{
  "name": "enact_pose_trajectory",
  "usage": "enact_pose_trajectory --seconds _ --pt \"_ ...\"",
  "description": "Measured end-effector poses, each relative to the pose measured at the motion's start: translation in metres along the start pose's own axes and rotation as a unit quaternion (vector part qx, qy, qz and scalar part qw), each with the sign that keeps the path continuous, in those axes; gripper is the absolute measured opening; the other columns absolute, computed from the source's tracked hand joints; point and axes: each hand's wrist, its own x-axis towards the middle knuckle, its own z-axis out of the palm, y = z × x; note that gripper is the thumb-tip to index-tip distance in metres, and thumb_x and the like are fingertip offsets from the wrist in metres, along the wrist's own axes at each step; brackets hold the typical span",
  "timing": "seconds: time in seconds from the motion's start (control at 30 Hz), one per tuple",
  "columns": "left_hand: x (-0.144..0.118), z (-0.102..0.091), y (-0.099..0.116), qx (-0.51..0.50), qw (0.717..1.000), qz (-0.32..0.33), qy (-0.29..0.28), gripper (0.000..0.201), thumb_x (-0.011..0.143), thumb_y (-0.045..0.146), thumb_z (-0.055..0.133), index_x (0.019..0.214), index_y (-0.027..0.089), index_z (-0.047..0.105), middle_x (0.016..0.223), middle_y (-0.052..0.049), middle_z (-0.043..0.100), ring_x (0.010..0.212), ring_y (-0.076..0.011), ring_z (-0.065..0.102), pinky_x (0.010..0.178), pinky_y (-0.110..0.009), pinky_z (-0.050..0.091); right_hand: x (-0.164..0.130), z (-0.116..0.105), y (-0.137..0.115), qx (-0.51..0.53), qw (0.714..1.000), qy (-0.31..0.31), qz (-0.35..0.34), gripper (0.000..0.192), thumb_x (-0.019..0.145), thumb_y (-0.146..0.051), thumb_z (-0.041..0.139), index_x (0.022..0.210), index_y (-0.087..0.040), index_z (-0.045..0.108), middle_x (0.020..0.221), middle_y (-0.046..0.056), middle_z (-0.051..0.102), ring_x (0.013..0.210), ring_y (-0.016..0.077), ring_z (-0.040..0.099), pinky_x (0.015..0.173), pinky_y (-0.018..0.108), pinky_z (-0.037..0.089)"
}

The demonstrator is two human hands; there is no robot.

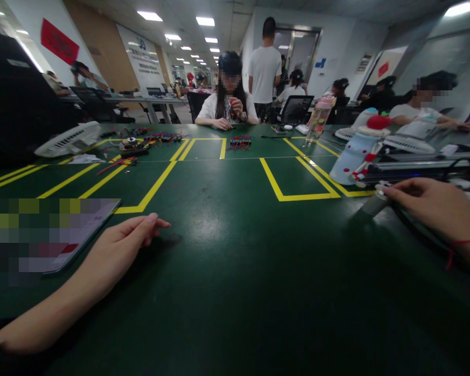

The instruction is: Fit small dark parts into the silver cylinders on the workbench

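Note:
My left hand (122,241) rests palm down on the dark green table (235,271), fingers loosely together, holding nothing. It lies just right of a tablet (55,235) with a blurred screen. My right hand (431,204) reaches toward the right edge and its fingertips pinch a small grey-white cylindrical object (376,201) lying on the table. A red string circles that wrist.
Yellow tape lines (297,196) mark boxes on the table. A pale blue bottle with a red cap (358,149) stands at right, a white fan (68,140) at left, wire bundles (239,142) far across. Several people sit or stand beyond.

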Motion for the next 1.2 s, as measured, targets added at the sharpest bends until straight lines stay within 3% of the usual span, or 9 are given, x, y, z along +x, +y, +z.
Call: enact_pose_trajectory --seconds 0.17,0.33,0.4,0.6,0.73,0.8,0.97,1.07,1.2 --pt "0.003 0.000 -0.004 0.005 1.000 -0.014 -0.002 0.052 0.088 0.065 0.044 0.104 0.022 0.068 0.078 0.002 0.055 0.078 -0.0191 0.051 0.070 -0.028 0.036 0.007 0.007 0.007 0.061 0.996 -0.046 0.044 0.031 0.078 -0.041 0.061 0.101 -0.021 0.068 0.096 0.006 0.069 0.080 0.0164 0.060 0.076 0.030 0.041" --pt "0.003 0.001 -0.003 0.012 1.000 -0.012 0.001 0.052 0.088 0.064 0.043 0.104 0.022 0.069 0.077 0.002 0.054 0.078 -0.0194 0.051 0.071 -0.028 0.036 -0.008 0.023 0.010 0.085 0.996 -0.019 0.016 0.058 0.066 -0.049 0.073 0.112 -0.017 0.057 0.107 0.011 0.066 0.087 0.0172 0.062 0.077 0.028 0.045" --pt "0.002 0.002 -0.001 0.022 1.000 -0.016 0.006 0.051 0.088 0.064 0.043 0.104 0.022 0.070 0.076 0.002 0.054 0.078 -0.0198 0.052 0.071 -0.028 0.036 -0.015 0.029 0.007 0.062 0.998 0.006 0.002 0.058 0.069 -0.051 0.070 0.114 -0.016 0.054 0.108 0.012 0.065 0.087 0.0183 0.062 0.074 0.029 0.045" --pt "-0.003 0.001 0.004 0.031 0.999 -0.003 0.005 0.049 0.089 0.061 0.044 0.104 0.022 0.069 0.076 0.003 0.054 0.078 -0.0192 0.053 0.071 -0.027 0.036 -0.027 0.027 -0.012 0.006 1.000 0.018 -0.014 0.051 0.083 -0.051 0.055 0.113 -0.011 0.053 0.104 0.018 0.062 0.086 0.0213 0.061 0.075 0.033 0.044" --pt "-0.007 0.001 0.011 0.048 0.999 -0.003 -0.006 0.050 0.091 0.061 0.041 0.105 0.022 0.068 0.076 0.003 0.053 0.078 -0.0198 0.054 0.070 -0.027 0.036 -0.052 0.025 -0.041 0.090 0.990 0.069 -0.079 0.049 0.085 -0.049 0.055 0.115 -0.010 0.052 0.109 0.019 0.060 0.090 0.0195 0.062 0.077 0.032 0.047" --pt "-0.009 0.001 0.014 0.059 0.998 -0.005 -0.006 0.051 0.091 0.061 0.040 0.106 0.021 0.068 0.077 0.002 0.054 0.077 -0.0201 0.054 0.070 -0.027 0.036 -0.078 0.029 -0.067 0.190 0.964 0.054 -0.179 0.046 0.083 -0.045 0.060 0.116 -0.014 0.050 0.109 0.015 0.059 0.089 0.0175 0.063 0.078 0.031 0.051" --pt "-0.011 0.000 0.016 0.088 0.996 0.001 -0.002 0.050 0.091 0.060 0.040 0.106 0.022 0.068 0.075 0.002 0.054 0.074 -0.0197 0.055 0.066 -0.026 0.036 -0.150 0.041 -0.142 0.321 0.835 -0.109 -0.433 0.033 0.086 -0.028 0.059 0.116 -0.022 0.047 0.113 0.007 0.059 0.097 0.0143 0.061 0.086 0.031 0.053" --pt "-0.010 -0.001 0.017 0.103 0.995 0.009 -0.002 0.047 0.092 0.058 0.041 0.104 0.022 0.068 0.075 0.003 0.057 0.075 -0.0200 0.057 0.066 -0.027 0.038 -0.170 0.045 -0.166 0.336 0.803 -0.153 -0.468 0.031 0.087 -0.023 0.056 0.116 -0.021 0.046 0.115 0.006 0.058 0.100 0.0122 0.058 0.090 0.029 0.050" --pt "-0.011 0.010 0.023 0.111 0.992 0.055 0.000 0.039 0.090 0.054 0.049 0.100 0.022 0.069 0.087 -0.001 0.066 0.084 -0.0228 0.060 0.072 -0.031 0.043 -0.170 0.051 -0.168 0.348 0.801 -0.172 -0.455 0.034 0.087 -0.026 0.056 0.119 -0.022 0.044 0.116 0.006 0.057 0.100 0.0116 0.058 0.090 0.028 0.049"
